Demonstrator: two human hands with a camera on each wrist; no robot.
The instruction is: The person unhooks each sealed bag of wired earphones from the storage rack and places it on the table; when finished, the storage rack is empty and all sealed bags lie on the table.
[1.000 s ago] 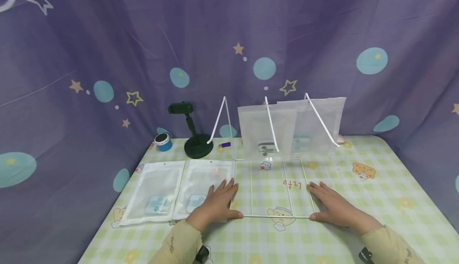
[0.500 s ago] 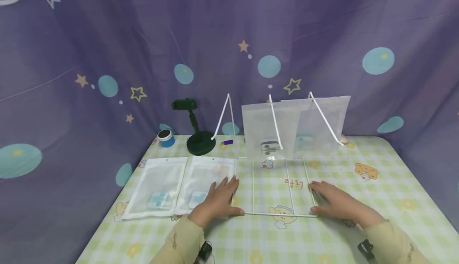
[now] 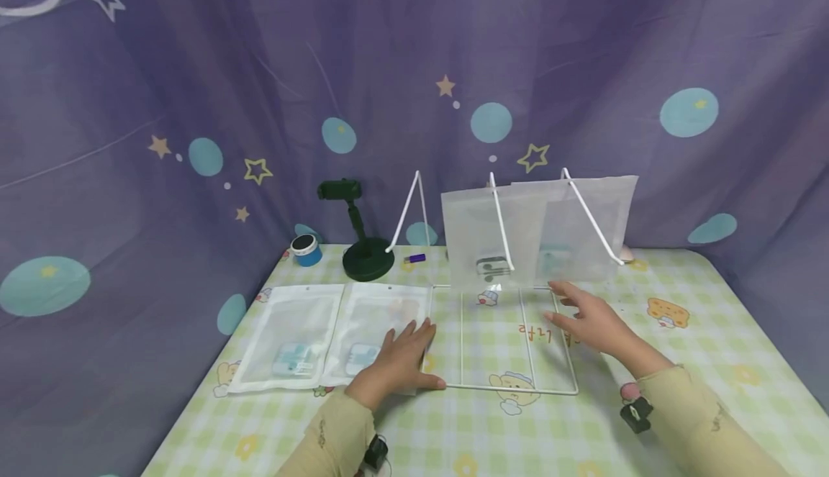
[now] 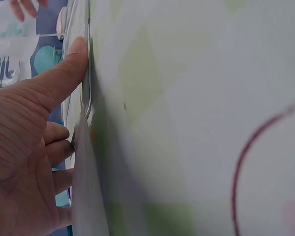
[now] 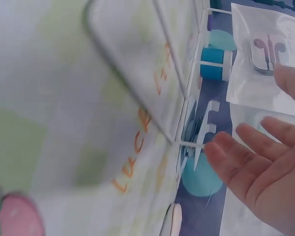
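Clock face: centred on the rack's base, 12 o'clock farthest from the person.

Centre: white wire display rack (image 3: 476, 388), rectangular base flat on the green-and-white checked tablecloth (image 3: 414, 448), three slanting prongs above. The broad base presumably lies flat so the loaded prongs do not tip it.

12 and 1 o'clock: two frosted-white plastic pouches (image 3: 476, 232), one on the middle prong, one on the right, the first partly overlapping the second. Each hangs from its top edge, a small case low inside; the case's weight probably keeps the pouch straight. Left prong, 11 o'clock: carries no pouch.

9 o'clock: two flat white-bordered clear pouches (image 3: 285, 333), side by side, punched holes toward the far side, seemingly for easy hanging.

Between 8 and 9: left hand (image 3: 401, 362), fingers slightly spread, thumb apart and laid against the base's near-left corner, apparently steadying it. The fingers overlap the nearer pouch; whether they press it cannot be told.

Between 2 and 3: right hand (image 3: 592, 324), raised, thumb and fingers apart, grasping nothing; fingertips just beside the base's far-right corner, contact uncertain.

10 o'clock: dark round-based phone stand (image 3: 368, 260); blue cylindrical jar (image 3: 306, 252) beyond it, both well apart from the hands.
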